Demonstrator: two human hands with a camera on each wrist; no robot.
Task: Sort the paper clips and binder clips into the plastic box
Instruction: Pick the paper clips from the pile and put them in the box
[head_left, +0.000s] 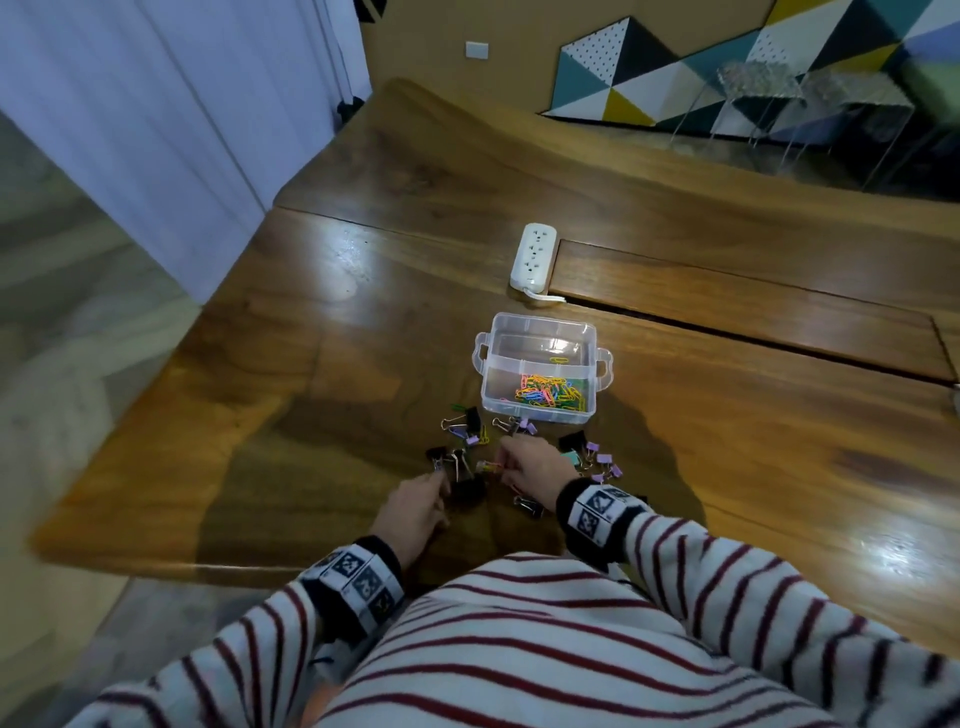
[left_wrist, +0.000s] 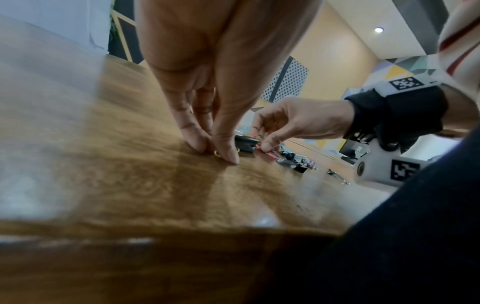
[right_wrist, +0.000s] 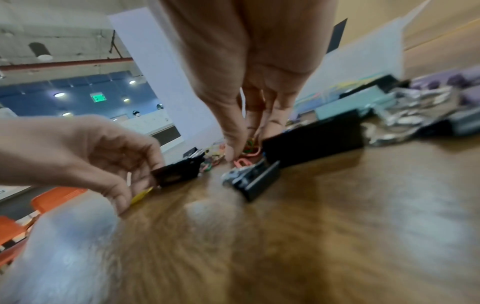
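Observation:
The clear plastic box (head_left: 483, 387) stands on the wooden table; coloured paper clips (head_left: 550, 392) fill its near compartment and one yellow clip lies in the far one. Black, purple and teal binder clips (head_left: 597, 460) lie scattered in front of the box. My left hand (left_wrist: 213, 151) pinches a yellow paper clip (left_wrist: 217, 153) against the table beside a black binder clip (right_wrist: 179, 172). To its right, my right hand (right_wrist: 241, 150) holds a small bunch of coloured paper clips (right_wrist: 250, 144) in its fingertips, touching a pink clip (right_wrist: 242, 162) on the table.
A white power strip (head_left: 534, 254) lies behind the box, next to a long slot in the table (head_left: 727, 332). The table's near edge runs just under my wrists. A large black binder clip (right_wrist: 311, 142) and a small one (right_wrist: 255, 180) sit close to my right fingers.

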